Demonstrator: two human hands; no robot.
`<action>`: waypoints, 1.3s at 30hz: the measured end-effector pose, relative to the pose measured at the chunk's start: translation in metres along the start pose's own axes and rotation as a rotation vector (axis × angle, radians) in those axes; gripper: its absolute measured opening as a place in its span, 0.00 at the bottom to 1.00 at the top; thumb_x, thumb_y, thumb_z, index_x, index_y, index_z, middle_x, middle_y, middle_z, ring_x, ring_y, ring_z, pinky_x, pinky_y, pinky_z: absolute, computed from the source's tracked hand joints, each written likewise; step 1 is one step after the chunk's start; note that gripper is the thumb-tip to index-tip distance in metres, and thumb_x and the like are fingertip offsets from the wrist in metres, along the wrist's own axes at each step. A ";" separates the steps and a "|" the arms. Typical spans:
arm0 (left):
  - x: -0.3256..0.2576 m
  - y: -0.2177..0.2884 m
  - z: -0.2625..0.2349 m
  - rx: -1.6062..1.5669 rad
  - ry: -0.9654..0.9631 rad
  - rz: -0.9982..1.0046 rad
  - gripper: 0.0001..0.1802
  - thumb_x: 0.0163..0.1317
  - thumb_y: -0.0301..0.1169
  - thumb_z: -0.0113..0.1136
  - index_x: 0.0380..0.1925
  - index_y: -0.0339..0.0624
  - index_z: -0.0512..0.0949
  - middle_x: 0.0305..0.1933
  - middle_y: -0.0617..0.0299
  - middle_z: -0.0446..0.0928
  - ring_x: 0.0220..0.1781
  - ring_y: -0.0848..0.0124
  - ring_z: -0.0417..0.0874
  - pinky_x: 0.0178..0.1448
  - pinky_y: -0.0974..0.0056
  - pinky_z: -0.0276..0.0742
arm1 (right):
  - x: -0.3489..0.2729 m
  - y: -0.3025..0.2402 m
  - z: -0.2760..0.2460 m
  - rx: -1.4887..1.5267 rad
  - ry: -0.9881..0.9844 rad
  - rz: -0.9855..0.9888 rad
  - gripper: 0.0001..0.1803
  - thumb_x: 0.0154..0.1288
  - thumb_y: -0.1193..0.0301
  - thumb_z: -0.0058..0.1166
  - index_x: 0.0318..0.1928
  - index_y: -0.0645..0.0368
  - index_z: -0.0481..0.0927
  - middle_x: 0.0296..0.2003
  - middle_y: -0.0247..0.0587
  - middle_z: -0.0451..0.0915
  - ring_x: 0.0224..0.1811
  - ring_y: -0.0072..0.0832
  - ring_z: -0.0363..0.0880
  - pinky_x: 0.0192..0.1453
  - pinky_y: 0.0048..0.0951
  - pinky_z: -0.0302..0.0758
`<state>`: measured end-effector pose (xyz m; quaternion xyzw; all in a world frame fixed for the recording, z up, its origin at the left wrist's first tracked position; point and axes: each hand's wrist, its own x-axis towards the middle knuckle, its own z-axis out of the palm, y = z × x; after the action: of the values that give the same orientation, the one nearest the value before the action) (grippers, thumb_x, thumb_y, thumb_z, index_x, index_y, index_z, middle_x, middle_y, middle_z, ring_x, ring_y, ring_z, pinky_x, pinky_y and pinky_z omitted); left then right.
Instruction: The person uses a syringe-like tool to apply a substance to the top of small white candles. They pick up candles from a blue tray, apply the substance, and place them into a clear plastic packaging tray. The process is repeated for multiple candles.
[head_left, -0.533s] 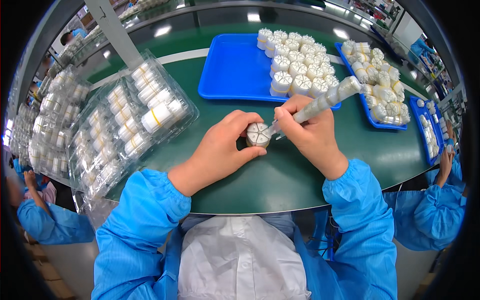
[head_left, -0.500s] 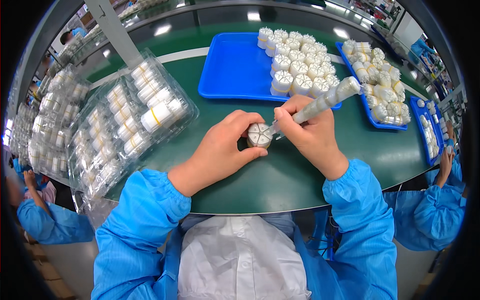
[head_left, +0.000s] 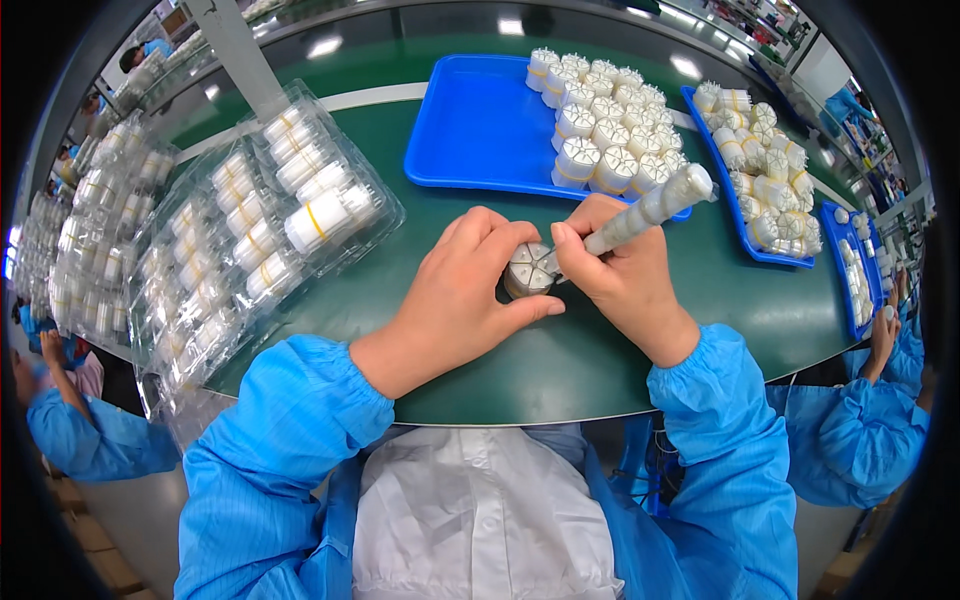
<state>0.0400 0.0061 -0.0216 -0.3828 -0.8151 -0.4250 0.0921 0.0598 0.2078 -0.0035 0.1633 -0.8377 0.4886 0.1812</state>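
Green tabletop (head_left: 480, 390) lay under both hands. Between them, top side up, was a small pie-topped cylinder (head_left: 528, 270). The left hand (head_left: 450, 280) had its thumb and pointing finger curled around it, clamped on its sides. The right hand (head_left: 628, 278) pinched a pen-like tool (head_left: 648, 212) with a lumpy, pale wrap. Its thin end was right by the cylinder's edge, just past the right fingertips. I could not tell if it touched.

I think this one was only partly done, since the tool was at it. Beyond the fingers, standing cylinders (head_left: 608, 132) crowded the right side of a blue tray (head_left: 470, 125). More lay heaped in a second blue tray (head_left: 783, 262), right of the right fingers. Left of the left fingers sat a clear plastic pack (head_left: 388, 222) of banded white rolls (head_left: 318, 222). I could not tell which were finished.
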 end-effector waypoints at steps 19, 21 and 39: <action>0.003 0.012 0.003 0.011 0.004 -0.035 0.26 0.54 0.28 0.71 0.54 0.37 0.75 0.47 0.52 0.77 0.51 0.52 0.79 0.53 0.53 0.76 | -0.005 0.002 0.000 0.063 0.030 0.012 0.09 0.67 0.71 0.63 0.31 0.63 0.81 0.23 0.34 0.81 0.26 0.17 0.76 0.29 0.25 0.71; 0.001 0.009 0.004 -0.020 0.019 -0.037 0.27 0.54 0.28 0.71 0.55 0.38 0.75 0.47 0.52 0.77 0.50 0.53 0.79 0.54 0.53 0.76 | -0.001 -0.004 -0.005 0.122 0.070 0.049 0.09 0.67 0.71 0.63 0.31 0.63 0.81 0.23 0.34 0.81 0.26 0.17 0.76 0.29 0.25 0.71; -0.004 0.006 0.009 0.005 0.019 -0.044 0.36 0.53 0.26 0.73 0.62 0.37 0.70 0.55 0.51 0.79 0.54 0.59 0.81 0.57 0.60 0.79 | 0.001 -0.002 -0.008 0.151 0.061 0.059 0.11 0.67 0.70 0.63 0.30 0.63 0.80 0.25 0.34 0.80 0.26 0.19 0.76 0.30 0.26 0.71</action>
<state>0.0485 0.0125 -0.0258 -0.3603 -0.8236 -0.4283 0.0913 0.0612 0.2137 0.0027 0.1367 -0.7970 0.5602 0.1796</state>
